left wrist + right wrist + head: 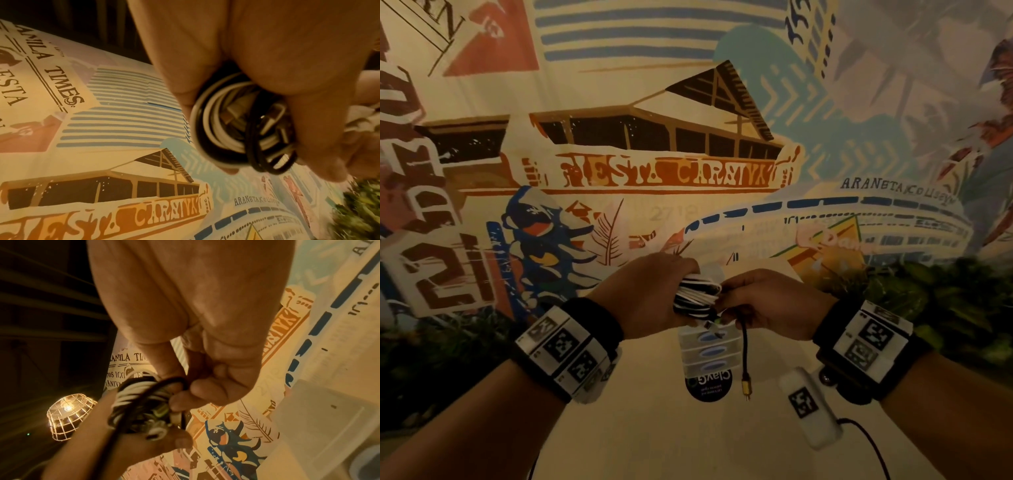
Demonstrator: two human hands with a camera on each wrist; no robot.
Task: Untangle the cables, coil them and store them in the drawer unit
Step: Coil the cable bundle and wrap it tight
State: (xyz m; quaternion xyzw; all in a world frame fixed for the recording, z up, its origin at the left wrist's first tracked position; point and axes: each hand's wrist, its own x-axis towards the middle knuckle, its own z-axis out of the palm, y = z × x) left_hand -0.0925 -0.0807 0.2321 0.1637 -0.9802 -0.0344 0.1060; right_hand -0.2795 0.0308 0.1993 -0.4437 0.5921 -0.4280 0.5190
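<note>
My left hand (654, 294) grips a coiled bundle of white and black cables (697, 296), raised in front of me. In the left wrist view the coil (226, 129) sits inside my curled fingers, with connector plugs packed in its middle. My right hand (763, 301) pinches a black cable (744, 346) at the bundle's right side; in the right wrist view that cable (164, 382) loops over the coil (135, 395). Its free end hangs down with a gold plug (746, 385). The small translucent drawer unit (710, 353) stands on the table just below my hands.
A dark round label or lid (710, 385) lies at the foot of the drawer unit. A painted mural wall (654, 171) fills the background, green plants (945, 301) stand right. A wire-cage lamp (65, 415) glows in the right wrist view.
</note>
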